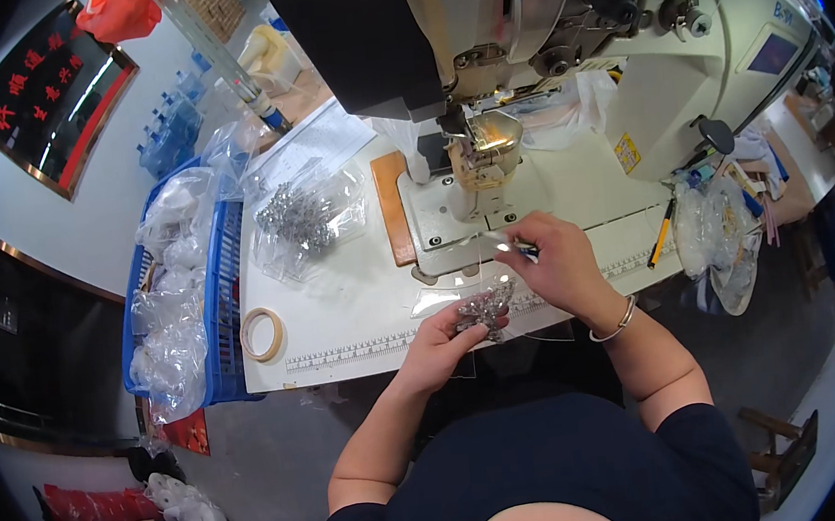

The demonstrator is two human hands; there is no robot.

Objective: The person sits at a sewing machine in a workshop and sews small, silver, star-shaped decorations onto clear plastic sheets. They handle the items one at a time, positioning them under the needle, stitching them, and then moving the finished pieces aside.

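In my left hand [432, 351], at the front edge of the sewing table, is a bunched, sparkling silver trim [487, 306] that looks like beads or rhinestones. My right hand [561, 265] is just above and to the right of it, its fingers closed around a small tool with a shiny tip and dark handle [527, 249]; its exact kind is hard to make out. Directly beyond both hands stands the sewing machine [731, 14], its lit needle area [492, 143] above a metal plate [439, 223]. Clear plastic [438, 299] lies beside the trim.
More silver trim [301, 216] lies on plastic at the table's left. A roll of tape [263, 334] sits near a printed ruler strip [346, 352]. Left of the table, a blue basket [224, 304] holds plastic bags. A yellow cutter [660, 234] rests at the right edge.
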